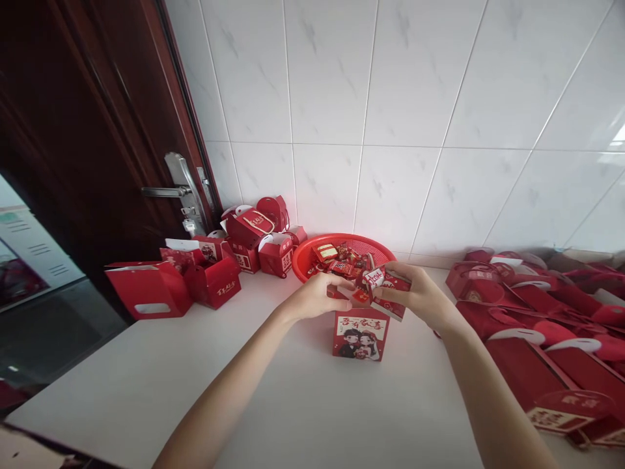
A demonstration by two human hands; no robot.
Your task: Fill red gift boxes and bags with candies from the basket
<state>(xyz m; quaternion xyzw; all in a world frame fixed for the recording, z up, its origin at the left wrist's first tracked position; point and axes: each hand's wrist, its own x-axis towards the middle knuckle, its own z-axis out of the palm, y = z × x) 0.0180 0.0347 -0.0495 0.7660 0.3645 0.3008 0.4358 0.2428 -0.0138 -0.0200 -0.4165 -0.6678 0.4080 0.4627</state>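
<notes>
A small red gift box (361,339) with a cartoon couple and gold writing stands upright on the white table, its top open. My left hand (315,296) is at the box's upper left, with thumb and fingers closed about its top edge. My right hand (415,293) is over the box's right side, its thumb and fingers pinching a red-and-white packet (395,296) printed with white lettering. Part of the box's opening is hidden behind my fingers. Just behind both hands sits a red plastic basket (305,251) holding wrapped sweets (342,267).
Several red gift boxes (278,254) stand at the back left, with open ones (212,283) nearer the table's left edge. A large pile of red boxes (532,365) covers the right side. A tiled wall (327,189) runs behind, and a dark door (107,130) is at left.
</notes>
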